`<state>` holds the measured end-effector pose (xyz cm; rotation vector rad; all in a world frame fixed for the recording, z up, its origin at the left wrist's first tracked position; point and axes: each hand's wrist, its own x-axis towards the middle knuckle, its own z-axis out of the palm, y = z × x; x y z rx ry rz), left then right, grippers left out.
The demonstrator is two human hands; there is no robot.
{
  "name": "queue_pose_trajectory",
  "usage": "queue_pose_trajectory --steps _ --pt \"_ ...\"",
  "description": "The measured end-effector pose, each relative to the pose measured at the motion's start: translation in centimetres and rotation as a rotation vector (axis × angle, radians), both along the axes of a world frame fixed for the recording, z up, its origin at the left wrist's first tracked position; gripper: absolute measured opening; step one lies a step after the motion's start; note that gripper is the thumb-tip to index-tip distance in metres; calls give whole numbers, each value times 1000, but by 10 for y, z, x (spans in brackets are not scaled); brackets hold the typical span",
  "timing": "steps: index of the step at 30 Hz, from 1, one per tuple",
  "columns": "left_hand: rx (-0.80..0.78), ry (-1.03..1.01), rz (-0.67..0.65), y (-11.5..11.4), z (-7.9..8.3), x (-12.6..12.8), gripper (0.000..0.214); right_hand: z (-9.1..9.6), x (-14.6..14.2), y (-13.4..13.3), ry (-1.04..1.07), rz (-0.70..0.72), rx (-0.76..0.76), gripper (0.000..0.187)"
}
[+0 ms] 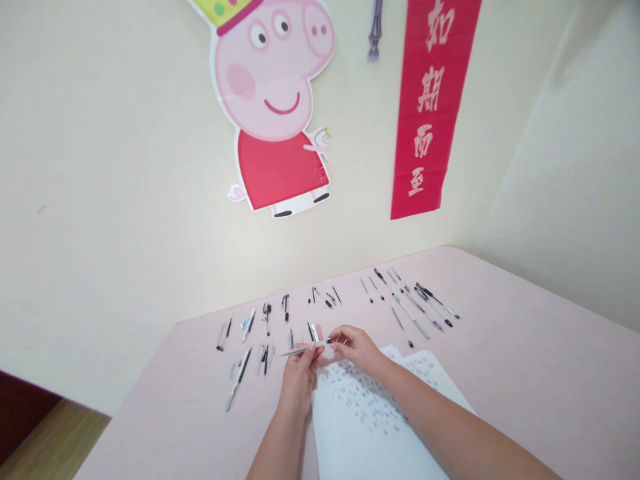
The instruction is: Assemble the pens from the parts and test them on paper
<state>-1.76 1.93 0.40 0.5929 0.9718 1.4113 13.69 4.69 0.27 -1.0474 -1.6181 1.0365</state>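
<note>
My left hand (300, 377) is closed around a slim, pale pen (294, 351) that lies nearly level, its thin end pointing left. At the pen's dark right end, the fingers of my right hand (354, 345) are pinched together. Whether they hold a separate small part there is too small to tell. Under my right forearm lie white paper sheets (345, 433) covered with small dark marks. Just beyond my left hand are a few pen parts (310, 331) and a pinkish-white piece (317, 332), partly hidden by the fingers.
Several taken-apart pens (245, 377) lie in small groups on the left of the pink table (540, 400). More pens and refills (410, 313) are laid out at the back right. Behind the table rises a wall with a cartoon pig cutout (283, 167) and a red banner (425, 133).
</note>
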Motion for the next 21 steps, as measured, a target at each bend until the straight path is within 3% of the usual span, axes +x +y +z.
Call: queue_pose_trajectory --steps 6,21 --pt "15 15 -6 -1 2 1 25 5 2 -3 -77 -3 -12 18" --pt "17 40 -6 -3 7 3 26 3 0 -2 -57 -36 13 3"
